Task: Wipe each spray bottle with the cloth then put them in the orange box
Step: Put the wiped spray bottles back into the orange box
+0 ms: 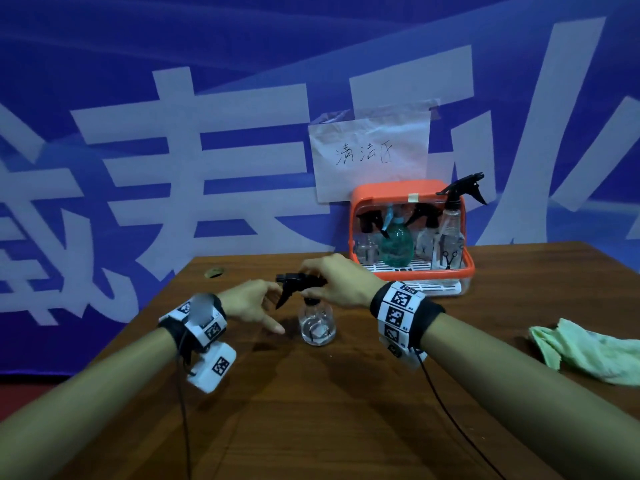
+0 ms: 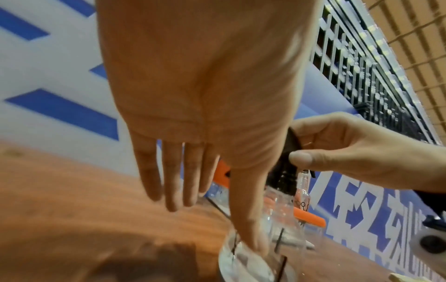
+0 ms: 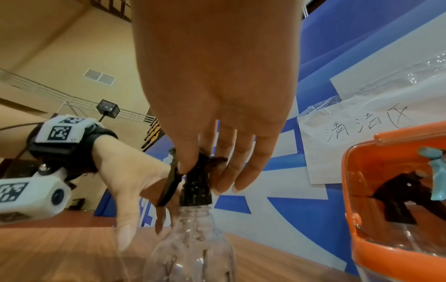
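A small clear spray bottle (image 1: 317, 327) (image 3: 193, 257) with a black trigger head stands upright on the brown table. My right hand (image 1: 311, 282) (image 3: 202, 177) pinches the black head from above with thumb and fingers. My left hand (image 1: 270, 306) (image 2: 231, 219) is just left of the bottle with straight fingers, its thumb pointing down along the clear body (image 2: 282, 225). The orange box (image 1: 398, 192) (image 3: 354, 190) stands behind at the table's far side and holds several spray bottles, one of them teal (image 1: 396, 244). The light green cloth (image 1: 588, 351) lies crumpled at the right, apart from both hands.
A paper sign (image 1: 370, 157) is taped to the blue banner behind the box. A small round hole (image 1: 214, 271) sits near the table's far left corner. Thin cables hang from both wrist cameras over the near table.
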Tool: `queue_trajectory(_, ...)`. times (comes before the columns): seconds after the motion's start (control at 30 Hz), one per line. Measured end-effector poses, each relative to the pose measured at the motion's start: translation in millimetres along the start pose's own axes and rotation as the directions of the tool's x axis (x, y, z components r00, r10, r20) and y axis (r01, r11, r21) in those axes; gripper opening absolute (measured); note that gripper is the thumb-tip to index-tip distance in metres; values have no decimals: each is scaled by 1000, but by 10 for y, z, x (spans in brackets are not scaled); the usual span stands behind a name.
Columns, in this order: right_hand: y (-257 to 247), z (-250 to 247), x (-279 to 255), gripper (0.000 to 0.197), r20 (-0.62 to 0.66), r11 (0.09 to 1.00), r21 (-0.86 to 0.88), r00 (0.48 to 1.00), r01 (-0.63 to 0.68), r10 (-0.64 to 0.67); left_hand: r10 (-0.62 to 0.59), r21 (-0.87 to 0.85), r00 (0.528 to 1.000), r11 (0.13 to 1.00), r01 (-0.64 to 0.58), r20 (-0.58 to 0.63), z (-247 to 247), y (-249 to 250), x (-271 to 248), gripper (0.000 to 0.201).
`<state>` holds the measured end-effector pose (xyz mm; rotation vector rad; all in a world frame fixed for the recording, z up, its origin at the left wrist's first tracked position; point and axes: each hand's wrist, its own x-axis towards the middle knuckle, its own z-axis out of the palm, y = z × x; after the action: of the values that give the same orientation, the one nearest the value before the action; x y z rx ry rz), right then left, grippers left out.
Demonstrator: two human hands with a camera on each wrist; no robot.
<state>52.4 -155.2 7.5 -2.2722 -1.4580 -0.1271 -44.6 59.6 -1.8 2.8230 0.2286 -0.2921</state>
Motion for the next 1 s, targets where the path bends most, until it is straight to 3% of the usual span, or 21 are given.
queue_trajectory(0.17,-20,71,19,14,-38,994,66,995,-84,87,93,-331,996,940,-86,5,308,-41,107,81)
queue_trajectory(0.33,42,92,-2,13,-89,962,186,972,-198,217,105,-486,988,861,-147,-111,516,42,189,76)
queue_trajectory(0.53,184,9,-139,11,-194,918,341,940,-203,280,102,-596,979,780,-190,-178,526,202,273,60)
queue_trajectory(0.73,440,-298,-304,14,-392,859,486,838,-162,380,202,-548,936,767,-333,-287,285,617,474,51)
queue_trajectory(0.9,763,-517,-428,12,-537,831,540,707,-131,460,291,-360,872,824,-438,-395,99,1085,831,71)
queue_trajectory(1.0,933,-588,-471,15,-576,823,553,655,-128,489,341,-191,842,873,-449,-418,9,1321,1085,76)
